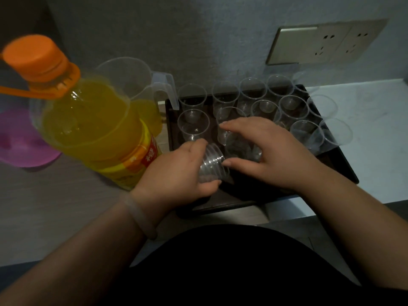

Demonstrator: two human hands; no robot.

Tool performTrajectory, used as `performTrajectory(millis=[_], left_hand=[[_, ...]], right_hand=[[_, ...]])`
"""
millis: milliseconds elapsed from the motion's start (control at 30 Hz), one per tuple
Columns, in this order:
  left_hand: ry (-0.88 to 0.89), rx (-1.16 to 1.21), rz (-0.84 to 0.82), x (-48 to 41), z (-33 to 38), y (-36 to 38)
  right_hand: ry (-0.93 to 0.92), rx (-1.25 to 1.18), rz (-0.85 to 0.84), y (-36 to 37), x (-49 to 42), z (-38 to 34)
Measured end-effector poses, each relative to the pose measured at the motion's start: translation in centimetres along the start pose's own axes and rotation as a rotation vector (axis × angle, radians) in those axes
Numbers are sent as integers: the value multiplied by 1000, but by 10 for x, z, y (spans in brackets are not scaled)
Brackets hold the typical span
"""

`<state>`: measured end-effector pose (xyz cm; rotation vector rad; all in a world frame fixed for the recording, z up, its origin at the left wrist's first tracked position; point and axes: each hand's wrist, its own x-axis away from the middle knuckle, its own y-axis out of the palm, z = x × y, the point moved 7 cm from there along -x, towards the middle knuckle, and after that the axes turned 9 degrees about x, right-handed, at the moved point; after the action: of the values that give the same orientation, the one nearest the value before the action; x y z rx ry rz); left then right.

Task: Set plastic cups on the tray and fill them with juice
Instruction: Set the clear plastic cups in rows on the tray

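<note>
Cups (292, 107), some twelve, on tray (247, 195); left hand (176, 173) round stack (213, 162); right hand (271, 151) round cup (237, 146).

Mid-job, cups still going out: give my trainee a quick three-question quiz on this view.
1. True or false: the cups standing on the tray already hold juice.
2. Which hand grips the stack of cups? A) left B) right C) neither
3. Fill in: the cap on the juice bottle is coloured ____.
Key: 1 false; 2 A, the left hand; 3 orange.
</note>
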<state>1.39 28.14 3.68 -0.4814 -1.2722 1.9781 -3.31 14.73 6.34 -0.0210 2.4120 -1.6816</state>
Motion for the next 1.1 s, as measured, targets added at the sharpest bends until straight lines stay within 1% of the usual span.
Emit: performTrajectory(millis=[200, 267, 367, 567, 633, 733, 867, 967, 1100], left_hand=[[76, 85, 106, 3, 7, -16], [73, 98, 119, 3, 5, -18], [63, 118, 130, 2, 0, -19], [15, 123, 101, -3, -6, -21], [-7, 114, 75, -5, -10, -19], [-48, 87, 19, -5, -16, -12], [-68, 71, -58, -3, -18, 0], [-56, 40, -99, 2, -20, 7], [-24, 14, -130, 9, -22, 11]], right_hand=[[89, -217, -304, 9, -14, -2], [107, -311, -358, 10, -16, -1], [120, -425, -358, 11, -20, 1], [182, -594, -296, 7, -21, 10], [221, -526, -248, -8, -21, 16], [253, -388, -87, -35, -24, 23], [180, -264, 39, -50, -30, 15], [67, -154, 48, -46, -36, 5], [14, -84, -14, -26, -39, -2]])
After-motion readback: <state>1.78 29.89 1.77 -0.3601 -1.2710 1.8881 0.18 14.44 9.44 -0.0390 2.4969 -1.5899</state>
